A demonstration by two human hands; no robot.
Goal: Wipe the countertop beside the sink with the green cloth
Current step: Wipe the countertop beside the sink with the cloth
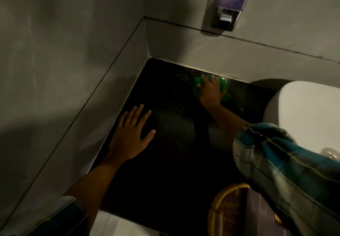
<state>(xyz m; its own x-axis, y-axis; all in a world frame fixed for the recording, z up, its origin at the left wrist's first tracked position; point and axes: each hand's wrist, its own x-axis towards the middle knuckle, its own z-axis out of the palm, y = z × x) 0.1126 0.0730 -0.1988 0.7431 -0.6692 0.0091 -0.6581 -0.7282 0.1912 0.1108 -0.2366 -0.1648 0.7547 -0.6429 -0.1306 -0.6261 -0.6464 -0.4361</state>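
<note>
One bright green cloth (222, 86), crumpled and soft, is pressed flat against the dark speckled stone countertop (174, 140) under the right hand (209, 90). The fingers of that hand are spread over the cloth with the palm down, so the cloth is pinned rather than gripped in a fist; green edges are seen beyond the fingertips and on the thumb-far side. Just beyond the fingertips the countertop is met by the grey tiled wall (73, 52). The left hand (131, 134) is laid flat and open on the bare countertop, fingers splayed, nothing held, well apart from the cloth and nearer the person. Two plaid sleeves are counted, one on each forearm; the right plaid sleeve (276, 162) is pushed up above the wrist. Beside the right forearm, on its outer side, one white rounded ceramic sink (303, 110) is seen. Below that forearm, one woven wicker basket (228, 210) is partly covered by the sleeve. High on the wall beyond the right hand, one wall-mounted soap dispenser (230, 6) with purple liquid is fixed. No writing or brand can be read anywhere.
</note>
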